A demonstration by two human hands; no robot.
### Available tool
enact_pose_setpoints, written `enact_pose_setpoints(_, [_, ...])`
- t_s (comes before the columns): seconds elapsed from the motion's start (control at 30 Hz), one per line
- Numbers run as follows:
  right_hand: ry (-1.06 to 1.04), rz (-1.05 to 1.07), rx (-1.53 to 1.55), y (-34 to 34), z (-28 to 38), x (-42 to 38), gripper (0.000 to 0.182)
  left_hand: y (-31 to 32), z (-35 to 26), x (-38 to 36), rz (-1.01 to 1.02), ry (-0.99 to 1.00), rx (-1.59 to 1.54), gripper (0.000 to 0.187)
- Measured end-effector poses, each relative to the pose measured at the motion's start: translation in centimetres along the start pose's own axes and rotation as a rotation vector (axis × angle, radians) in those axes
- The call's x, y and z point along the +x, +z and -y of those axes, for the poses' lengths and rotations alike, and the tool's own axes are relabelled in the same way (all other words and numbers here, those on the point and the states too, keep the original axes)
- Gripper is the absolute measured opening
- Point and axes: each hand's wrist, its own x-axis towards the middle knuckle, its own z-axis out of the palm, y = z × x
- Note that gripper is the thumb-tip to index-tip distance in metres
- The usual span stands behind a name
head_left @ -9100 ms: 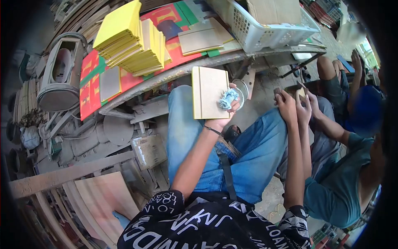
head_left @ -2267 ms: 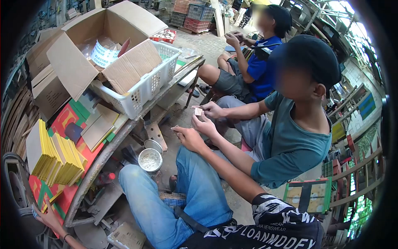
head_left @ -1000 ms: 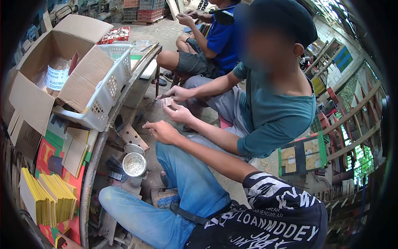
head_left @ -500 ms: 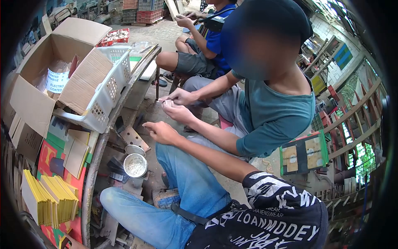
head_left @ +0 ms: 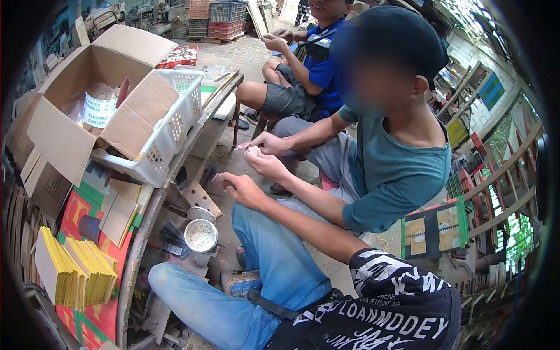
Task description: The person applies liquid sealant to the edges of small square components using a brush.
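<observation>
My right hand (head_left: 242, 189) is in front of my jeans (head_left: 280, 251), near the right knee. Its fingers are bent and drawn together at the tips, where a small pale bit shows; I cannot make out what it is. An open white tub (head_left: 201, 235) with whitish contents stands below this hand, its lid (head_left: 201, 214) behind it. A board with holes (head_left: 201, 197) leans nearby. At the bottom left edge only a skin-toned sliver (head_left: 109, 346) shows, probably my left hand; its fingers are out of sight.
The bench (head_left: 129, 268) at left carries yellow-edged boards (head_left: 73, 271), a white basket (head_left: 160, 160) and an open carton (head_left: 61, 140). A co-worker in a teal shirt (head_left: 402, 157) sits close, handling a small pale piece. Another in blue (head_left: 329, 70) sits behind. Stacked crates (head_left: 227, 14) stand farther back.
The whole view has shifted, so most things appear farther right. My right hand's fingers are more bent than before. Near the bottom left edge, less of a hand and a yellow-edged piece shows.
</observation>
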Motion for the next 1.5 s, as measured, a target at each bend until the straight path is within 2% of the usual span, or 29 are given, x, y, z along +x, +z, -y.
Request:
enact_pose_setpoints(0.03, [-0.062, -0.027, 0.008, 0.1, -0.1, -0.2, 0.039, 1.3, -1.0, -1.0, 0.042, -0.032, -0.095, 0.093])
enact_pose_setpoints(0.07, [-0.013, -0.028, -0.053, 0.1, -0.3, -0.1, 0.028, 2.3, -2.1, -2.2, 0.081, -0.068, -0.187, 0.092])
enact_pose_setpoints(0.1, [-0.018, -0.020, -0.055, -0.1, 0.2, -0.2, 0.028, 3.7, -2.6, -3.5, 0.115, -0.101, -0.281, 0.092])
enact_pose_setpoints(0.17, [0.027, -0.176, 0.196, -0.5, 1.3, -0.2, 0.030, 6.0, -5.3, -5.4, 0.182, -0.154, -0.473, 0.091])
enact_pose_setpoints(0.2, [-0.009, -0.304, 0.257, -0.6, 2.0, -0.7, 0.025, 7.9, -5.1, -6.6, 0.263, -0.315, -0.616, 0.086])
enact_pose_setpoints(0.23, [-0.027, -0.309, 0.257, -0.5, 3.2, -1.3, 0.025, 10.1, -4.1, -7.9, 0.350, -0.473, -0.759, 0.083])
enact_pose_setpoints(0.3, [0.131, -0.264, 0.591, 0.4, 5.3, -3.9, 0.021, 13.6, -2.5, -9.9, 0.426, -0.612, -0.859, 0.078])
enact_pose_setpoints(0.37, [0.311, -0.210, 0.910, 1.6, 6.4, -7.2, 0.019, 17.1, -3.6, -10.8, 0.306, -0.727, -0.850, 0.075])
enact_pose_setpoints(0.4, [0.320, -0.033, 0.783, 2.4, 6.5, -8.8, 0.020, 17.7, -3.5, -11.0, 0.290, -0.854, -0.926, 0.073])
enact_pose_setpoints(0.43, [0.328, 0.138, 0.655, 3.3, 6.7, -10.1, 0.022, 18.2, -3.4, -11.1, 0.300, -0.858, -0.931, 0.073])
enact_pose_setpoints(0.5, [0.374, 0.253, 0.804, 5.6, 7.1, -12.5, 0.022, 19.0, -2.9, -11.4, 0.181, -0.957, -0.848, 0.076])
enact_pose_setpoints(0.57, [0.581, 0.307, 1.001, 7.5, 7.4, -13.8, 0.023, 18.6, -0.8, -11.7, 0.149, -0.983, -0.911, 0.073])
enact_pose_setpoints(0.63, [0.641, 0.287, 1.115, 8.4, 8.4, -13.7, 0.025, 18.0, -0.1, -11.9, 0.056, -1.037, -0.984, 0.073])
enact_pose_setpoints(0.7, [0.779, 0.258, 1.369, 9.0, 8.9, -13.0, 0.028, 17.3, 2.5, -12.3, 0.070, -1.063, -1.066, 0.069])
enact_pose_setpoints(0.77, [0.798, 0.218, 1.246, 8.0, 10.1, -11.6, 0.027, 17.1, 3.5, -12.5, 0.125, -1.064, -1.208, 0.068])
enact_pose_setpoints(0.83, [0.647, 0.266, 0.940, 7.0, 10.4, -10.7, 0.026, 17.0, 2.3, -12.0, 0.201, -1.032, -1.248, 0.068])
enact_pose_setpoints(0.87, [0.631, 0.252, 0.908, 6.9, 9.9, -10.4, 0.025, 17.0, 1.8, -11.7, 0.273, -0.996, -1.289, 0.069])
enact_pose_setpoints(0.93, [0.558, 0.126, 0.858, 6.2, 9.7, -9.3, 0.018, 16.9, 1.1, -11.2, 0.211, -1.087, -1.356, 0.071])
enact_pose_setpoints(0.97, [0.615, 0.104, 0.749, 4.3, 11.0, -8.1, 0.016, 16.5, 1.0, -11.2, 0.132, -1.170, -1.425, 0.073])
enact_pose_setpoints(1.0, [0.480, 0.079, 0.753, 4.6, 9.7, -7.1, 0.019, 16.3, 1.2, -11.2, 0.288, -1.084, -1.560, 0.076])
enact_pose_setpoints(1.03, [0.381, 0.006, 0.728, 4.7, 8.2, -6.8, 0.020, 16.1, 1.6, -11.8, 0.161, -1.127, -1.453, 0.078])
enact_pose_setpoints(1.07, [0.366, 0.031, 0.658, 4.2, 7.3, -5.9, 0.020, 16.7, 0.4, -11.7, 0.029, -1.158, -1.299, 0.077])
enact_pose_setpoints(1.1, [0.344, -0.013, 0.752, 4.3, 7.1, -5.0, 0.015, 17.2, 0.7, -11.8, -0.031, -1.167, -1.294, 0.079])
enact_pose_setpoints(1.17, [0.375, -0.041, 0.844, 3.6, 7.8, -4.0, 0.012, 16.4, 3.1, -12.9, 0.413, -1.131, -1.793, 0.077])
enact_pose_setpoints(1.23, [0.399, 0.008, 0.867, 3.4, 6.9, -4.2, 0.015, 15.8, 3.3, -13.0, 0.435, -1.252, -1.773, 0.079])
enact_pose_setpoints(1.27, [0.420, 0.012, 0.896, 3.4, 6.7, -4.8, 0.016, 15.7, 3.1, -12.9, 0.391, -1.270, -1.507, 0.077])
enact_pose_setpoints(1.3, [0.435, 0.014, 0.922, 3.5, 6.5, -5.1, 0.016, 15.8, 2.8, -12.8, 0.383, -1.273, -1.494, 0.077])
enact_pose_setpoints(1.37, [0.423, 0.033, 0.863, 3.8, 6.0, -5.5, 0.018, 16.1, 2.0, -13.0, 0.428, -1.165, -1.039, 0.070])
enact_pose_setpoints(1.5, [0.375, 0.058, 0.734, 3.8, 5.7, -5.5, 0.022, 15.8, 2.5, -12.5, 0.378, -1.252, -1.175, 0.061])
